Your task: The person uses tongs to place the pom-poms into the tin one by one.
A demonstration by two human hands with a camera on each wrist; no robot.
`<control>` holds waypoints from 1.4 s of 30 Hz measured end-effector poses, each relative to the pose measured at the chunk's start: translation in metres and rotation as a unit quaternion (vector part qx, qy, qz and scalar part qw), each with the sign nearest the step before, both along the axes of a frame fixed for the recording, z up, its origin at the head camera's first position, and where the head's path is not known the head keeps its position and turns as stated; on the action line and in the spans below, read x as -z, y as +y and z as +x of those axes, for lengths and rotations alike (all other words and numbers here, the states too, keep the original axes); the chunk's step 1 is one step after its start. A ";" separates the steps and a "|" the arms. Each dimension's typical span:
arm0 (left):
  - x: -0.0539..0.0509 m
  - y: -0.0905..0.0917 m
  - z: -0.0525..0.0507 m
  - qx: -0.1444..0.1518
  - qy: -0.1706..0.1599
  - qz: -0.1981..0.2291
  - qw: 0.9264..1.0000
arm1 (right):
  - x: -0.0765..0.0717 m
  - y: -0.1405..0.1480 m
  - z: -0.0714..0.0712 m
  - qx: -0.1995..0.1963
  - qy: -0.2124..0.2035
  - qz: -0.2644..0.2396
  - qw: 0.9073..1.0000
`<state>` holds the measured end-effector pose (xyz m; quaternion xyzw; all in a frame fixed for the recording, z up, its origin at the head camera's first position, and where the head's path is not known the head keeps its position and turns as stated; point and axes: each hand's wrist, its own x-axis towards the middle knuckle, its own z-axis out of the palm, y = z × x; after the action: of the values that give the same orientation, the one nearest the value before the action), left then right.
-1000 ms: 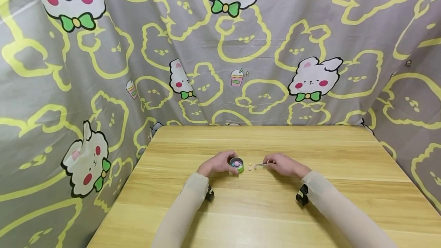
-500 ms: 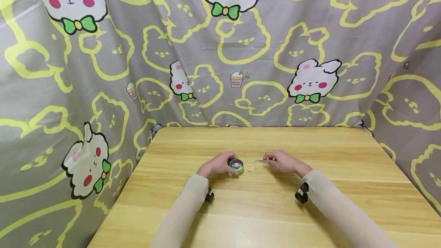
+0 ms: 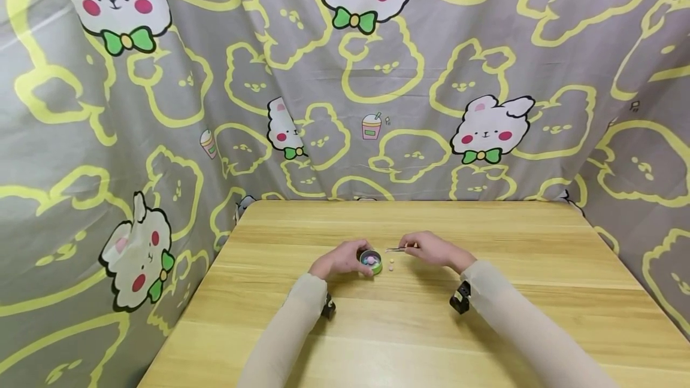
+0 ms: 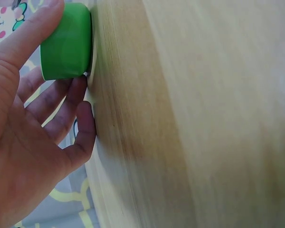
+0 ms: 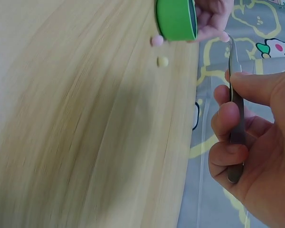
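The left hand [image 3: 347,257] grips a small round green tin [image 4: 69,42] between thumb and fingers, and the tin stands on the table. Inside the open tin [image 3: 371,261] lie several pink, blue and purple pieces. In the right wrist view, the right hand [image 5: 261,137] holds metal tweezers [image 5: 237,114], with what looks like a small pale pink bead [image 5: 225,37] at their tips. Those tips are raised, just right of the tin in the head view. A pink bead [image 5: 157,40] and a yellow bead [image 5: 163,61] rest on the table beside the tin.
The wooden table [image 3: 377,334] extends around both hands. A grey patterned curtain [image 3: 323,76] hangs behind it and along its sides. Each wrist carries a small black camera.
The right hand and tweezers have lifted off the table and moved left toward the tin. One bead that lay by the tweezer tips has left the table. The left hand remains on the tin.
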<state>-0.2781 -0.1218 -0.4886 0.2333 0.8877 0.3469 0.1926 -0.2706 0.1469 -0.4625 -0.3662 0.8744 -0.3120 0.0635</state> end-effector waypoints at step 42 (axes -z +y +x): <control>0.001 -0.001 0.000 0.007 0.002 0.004 1.000 | 0.011 0.000 0.004 0.006 -0.015 -0.017 1.000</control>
<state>-0.2785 -0.1227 -0.4899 0.2411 0.8848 0.3491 0.1927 -0.2664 0.1467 -0.4735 -0.3570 0.8704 -0.3323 0.0680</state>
